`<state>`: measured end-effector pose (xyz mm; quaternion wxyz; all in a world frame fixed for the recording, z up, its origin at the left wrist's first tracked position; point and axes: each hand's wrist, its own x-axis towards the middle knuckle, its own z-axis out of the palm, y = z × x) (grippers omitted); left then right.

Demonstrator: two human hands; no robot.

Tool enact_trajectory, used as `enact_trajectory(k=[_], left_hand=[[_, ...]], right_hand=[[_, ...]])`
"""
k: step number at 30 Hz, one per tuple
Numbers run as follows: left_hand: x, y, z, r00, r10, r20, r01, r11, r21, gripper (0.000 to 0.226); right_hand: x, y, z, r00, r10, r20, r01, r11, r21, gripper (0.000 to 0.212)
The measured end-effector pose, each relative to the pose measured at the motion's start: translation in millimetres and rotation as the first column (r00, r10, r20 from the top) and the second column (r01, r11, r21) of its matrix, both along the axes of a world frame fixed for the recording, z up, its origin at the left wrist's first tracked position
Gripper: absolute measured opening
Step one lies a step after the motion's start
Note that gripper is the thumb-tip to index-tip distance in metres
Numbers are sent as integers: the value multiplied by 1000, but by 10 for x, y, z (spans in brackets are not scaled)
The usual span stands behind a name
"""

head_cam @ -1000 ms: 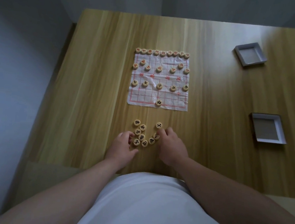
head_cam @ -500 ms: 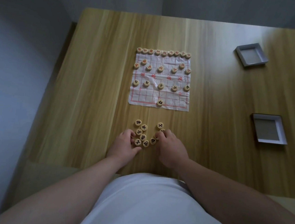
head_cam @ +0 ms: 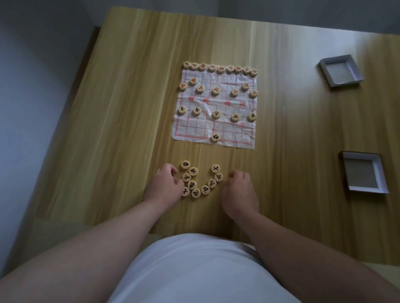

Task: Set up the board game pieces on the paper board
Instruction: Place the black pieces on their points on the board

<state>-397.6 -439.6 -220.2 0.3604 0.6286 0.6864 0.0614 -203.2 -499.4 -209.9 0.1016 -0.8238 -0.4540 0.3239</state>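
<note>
Between left grip (head_cam: 164, 184) & right grip (head_cam: 238, 193) — ten loose pieces (head_cam: 192, 185) on worktop (head_cam: 122, 144). Left curled, hold unclear; right clenched, empty. Prob. picking — nxt lift one to board (head_cam: 195, 133) ahead.

White paper board (head_cam: 196, 130) with red grid; tan pieces (head_cam: 215, 90) on its far half lettered red, nearer pieces (head_cam: 216, 114) black; wood-grain table (head_cam: 126, 96).

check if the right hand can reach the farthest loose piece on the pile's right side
Probably yes. The right hand sits just right of that piece, with only bare table between them, and nothing lies on top of it.
</note>
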Motion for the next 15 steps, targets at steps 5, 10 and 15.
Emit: enact_trajectory(k=[5, 10, 15], left_hand=[[63, 132, -29, 998, 54, -42, -53, 998, 26, 20], [97, 173, -49, 998, 58, -41, -57, 998, 17, 14], [168, 180, 18, 988, -84, -128, 99, 988, 121, 17]], right_hand=[[32, 31, -12, 995, -97, -34, 96, 995, -16, 41], [43, 38, -41, 996, -89, -26, 89, 996, -10, 42], [39, 46, -69, 997, -79, -16, 79, 997, 2, 39]])
